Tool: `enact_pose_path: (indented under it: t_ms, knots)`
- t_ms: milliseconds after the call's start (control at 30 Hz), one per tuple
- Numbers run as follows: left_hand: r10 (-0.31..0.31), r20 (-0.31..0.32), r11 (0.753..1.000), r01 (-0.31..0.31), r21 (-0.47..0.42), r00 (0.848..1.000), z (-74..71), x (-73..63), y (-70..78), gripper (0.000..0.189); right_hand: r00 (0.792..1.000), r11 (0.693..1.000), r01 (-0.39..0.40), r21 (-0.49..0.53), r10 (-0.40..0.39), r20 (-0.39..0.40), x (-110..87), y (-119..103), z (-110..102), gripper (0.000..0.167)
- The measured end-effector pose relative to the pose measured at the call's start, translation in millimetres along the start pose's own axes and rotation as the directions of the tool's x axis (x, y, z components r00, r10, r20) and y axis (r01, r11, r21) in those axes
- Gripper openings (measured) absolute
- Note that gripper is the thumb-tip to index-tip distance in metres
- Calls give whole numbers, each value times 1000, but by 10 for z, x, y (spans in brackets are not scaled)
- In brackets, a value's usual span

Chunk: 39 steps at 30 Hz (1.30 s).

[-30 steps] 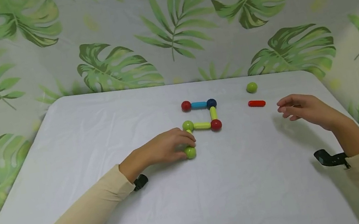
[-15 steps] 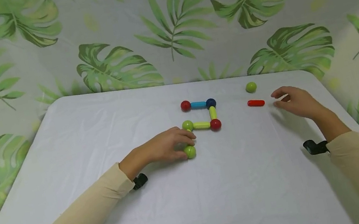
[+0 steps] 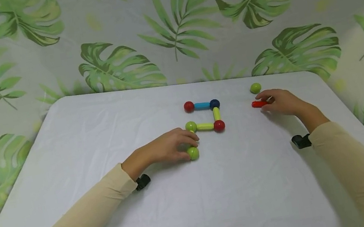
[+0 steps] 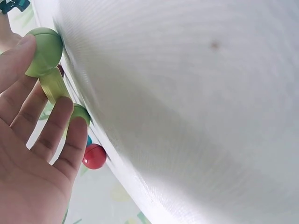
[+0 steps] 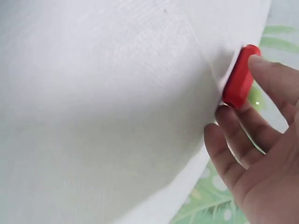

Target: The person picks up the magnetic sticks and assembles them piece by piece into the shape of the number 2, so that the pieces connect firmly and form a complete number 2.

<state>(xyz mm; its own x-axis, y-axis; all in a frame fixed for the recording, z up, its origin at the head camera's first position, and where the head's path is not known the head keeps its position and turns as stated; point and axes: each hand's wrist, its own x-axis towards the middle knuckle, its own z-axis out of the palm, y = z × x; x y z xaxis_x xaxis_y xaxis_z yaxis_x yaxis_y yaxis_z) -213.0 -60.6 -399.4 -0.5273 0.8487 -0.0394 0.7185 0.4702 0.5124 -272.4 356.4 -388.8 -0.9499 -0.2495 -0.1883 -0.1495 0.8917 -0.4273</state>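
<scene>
A ball-and-stick chain lies mid-table, with a red ball (image 3: 189, 106), a blue stick (image 3: 202, 106), a dark blue ball (image 3: 214, 103), yellow-green sticks (image 3: 204, 126) and a second red ball (image 3: 218, 125). At its near end, my left hand (image 3: 169, 147) holds a green ball (image 4: 46, 51), thumb against it and fingers along the adjoining yellow-green stick (image 4: 54, 85). Another green ball (image 3: 191, 126) joins that stick's far end. My right hand (image 3: 280, 102) straddles a loose red stick (image 5: 240, 77), with thumb and fingers on opposite sides of it, the thumb tip overlapping it in the right wrist view.
A loose green ball (image 3: 255, 88) lies behind the red stick, near the table's back edge. White cloth covers the table (image 3: 219, 200). A leaf-printed curtain (image 3: 108, 29) hangs directly behind it. Each wrist wears a small black camera (image 3: 301, 141).
My right hand has moved left and away from me, from beside the red stick to around it. My left hand and the chain stay in place.
</scene>
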Motion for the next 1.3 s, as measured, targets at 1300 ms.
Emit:
enact_pose_path:
  t_ms: [1300]
  knots:
    - [-11, 4, 999, 12, -52, 1000, -9, 4, 13, 35, 996, 998, 49, -46, -52, -79, -364, 78, -61, 31]
